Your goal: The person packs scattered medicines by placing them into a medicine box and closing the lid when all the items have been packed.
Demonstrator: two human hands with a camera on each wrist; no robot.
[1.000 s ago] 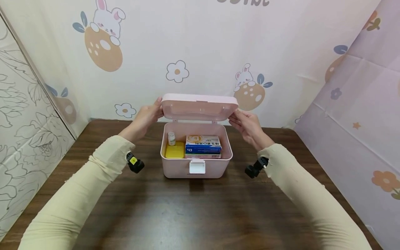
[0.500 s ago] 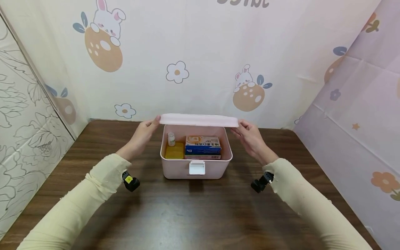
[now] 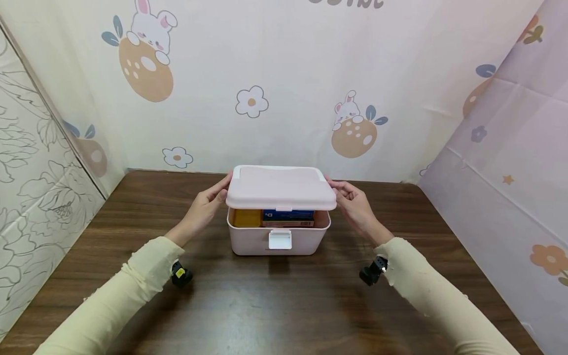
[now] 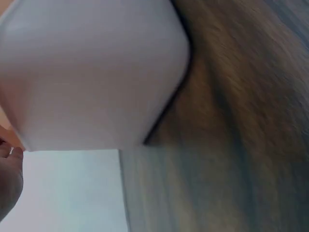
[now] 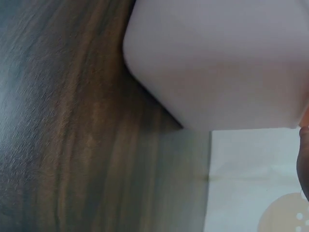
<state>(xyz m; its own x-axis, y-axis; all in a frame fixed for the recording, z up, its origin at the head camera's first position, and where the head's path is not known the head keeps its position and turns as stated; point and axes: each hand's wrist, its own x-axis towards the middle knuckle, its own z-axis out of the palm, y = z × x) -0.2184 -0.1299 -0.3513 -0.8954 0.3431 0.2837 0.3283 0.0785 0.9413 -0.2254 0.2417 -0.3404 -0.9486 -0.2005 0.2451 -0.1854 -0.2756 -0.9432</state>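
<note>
A pink storage box [image 3: 253, 241] stands on the table, its hinged lid [image 3: 281, 187] tilted partly down over it. At the lid's left end, my left hand [image 3: 199, 212] holds the edge with fingers and thumb. My right hand [image 3: 357, 209] holds the right end the same way. Through the front gap show a yellow item [image 3: 247, 218] and a blue medicine box [image 3: 288, 215] lying on a pinkish box [image 3: 288, 223]. The lid hides the rest of the inside. On the front, a white latch [image 3: 280, 240] hangs down. Both wrist views show the box's sides and little of each hand.
The dark wooden table [image 3: 275, 305] stretches in front of and beside the box. Behind it hangs a printed curtain [image 3: 293, 64] with rabbits and flowers, close to the table's back edge. More patterned cloth [image 3: 501, 162] hangs on the right side.
Both hands have swung the lid forward and down from a raised position. It now covers the small white bottle and most of the medicine box. The box's body has stayed put.
</note>
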